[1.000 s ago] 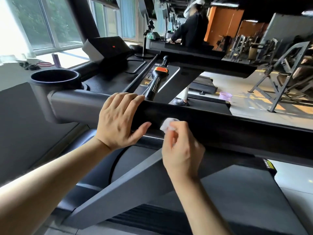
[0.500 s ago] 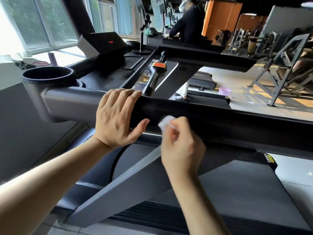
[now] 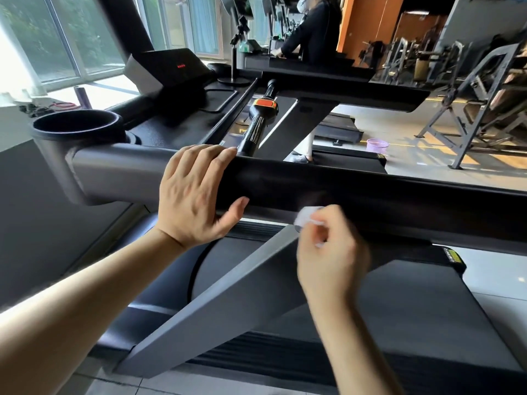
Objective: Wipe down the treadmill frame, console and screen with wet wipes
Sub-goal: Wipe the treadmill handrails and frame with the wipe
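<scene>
The left hand [image 3: 196, 195] rests on the black handrail [image 3: 370, 201] of the treadmill, fingers laid straight and together over the top edge, thumb spread against the near face. The right hand [image 3: 330, 252], motion-blurred, is to its right, fingers curled and pinching a crumpled white wet wipe [image 3: 306, 216]. The wipe touches the lower near edge of the handrail, just above the top of the grey slanted upright [image 3: 228, 295]. Far left: the cup holder [image 3: 77, 124] and the console [image 3: 176, 67] with red lit digits. Far right on the floor: a purple basket [image 3: 377, 145].
</scene>
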